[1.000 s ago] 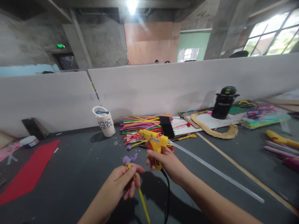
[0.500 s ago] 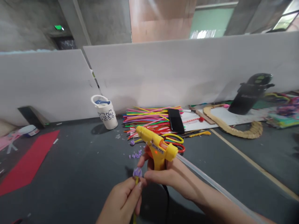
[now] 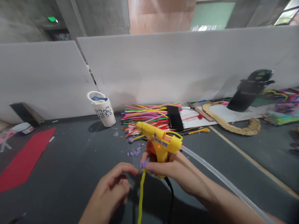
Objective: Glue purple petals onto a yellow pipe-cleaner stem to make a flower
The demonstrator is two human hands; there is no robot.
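Note:
My right hand [image 3: 171, 163] is wrapped round the handle of a yellow hot glue gun [image 3: 158, 137], whose orange light glows and whose nozzle points left. A long clear glue stick [image 3: 217, 174] sticks out of its back. Between that hand's thumb and fingertips is a purple flower head [image 3: 143, 164] on a yellow pipe cleaner stem [image 3: 141, 196], which hangs down. Just left of the stem, my left hand [image 3: 112, 186] holds nothing, its fingers curved and apart. Small purple petal pieces [image 3: 134, 153] lie on the table beyond, near another purple flower [image 3: 131, 140].
A pile of colourful pipe cleaners [image 3: 144, 116] lies at the back with a black phone [image 3: 175, 117] on it. Left stand a white cup [image 3: 105, 113] and red sheet [image 3: 28, 158]. A curved cardboard strip [image 3: 233, 127] and black bottle [image 3: 249, 90] are right. A white partition [image 3: 163, 68] runs behind.
My left hand has let go of the flower's stem and drawn back left. The flower is now pinched by my right hand, which still holds the glue gun.

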